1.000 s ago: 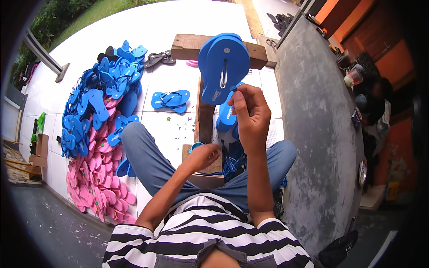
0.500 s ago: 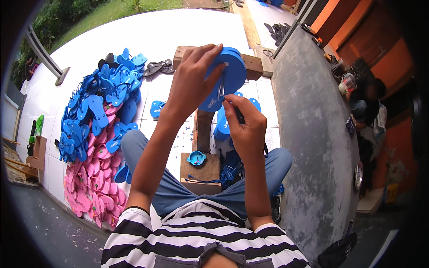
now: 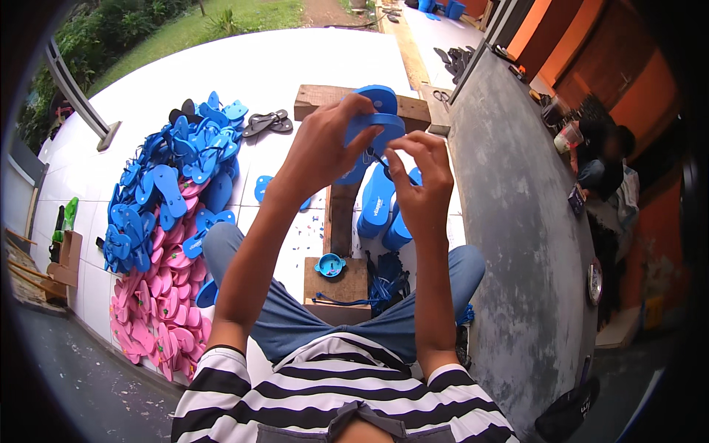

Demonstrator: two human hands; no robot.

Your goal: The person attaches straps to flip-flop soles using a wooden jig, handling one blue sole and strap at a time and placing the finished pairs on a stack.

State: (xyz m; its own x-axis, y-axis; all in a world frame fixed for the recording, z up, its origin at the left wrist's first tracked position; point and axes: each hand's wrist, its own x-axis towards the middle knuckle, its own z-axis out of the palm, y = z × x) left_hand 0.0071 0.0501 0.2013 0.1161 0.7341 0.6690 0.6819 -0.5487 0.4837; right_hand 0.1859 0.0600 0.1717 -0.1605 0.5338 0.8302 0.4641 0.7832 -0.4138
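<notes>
My left hand [image 3: 321, 144] is closed round a blue flip-flop sole [image 3: 385, 127], fingers behind it and thumb across its near face. Another blue sole [image 3: 375, 96] shows just behind and above it. Close against the sole's lower right side, my right hand [image 3: 425, 181] has its fingers bent in a pinch. A thin dark piece [image 3: 378, 158] runs from the sole to those fingertips; its kind is unclear. Both hands are raised above a wooden post [image 3: 340, 214] with a wooden crossbeam [image 3: 314, 97] at its far end.
Blue flip-flops [image 3: 166, 188] and pink ones [image 3: 177, 280] lie heaped on the left. Blue soles [image 3: 377, 199] stand beyond my right knee. A small blue bowl [image 3: 330, 265] sits on a wooden block [image 3: 336, 286], beside blue straps [image 3: 388, 277]. A grey ledge [image 3: 509, 221] runs along the right.
The soles have tilted and spread apart in my left hand. My right hand has shifted slightly right and up, and the metal loop by its fingertips no longer shows.
</notes>
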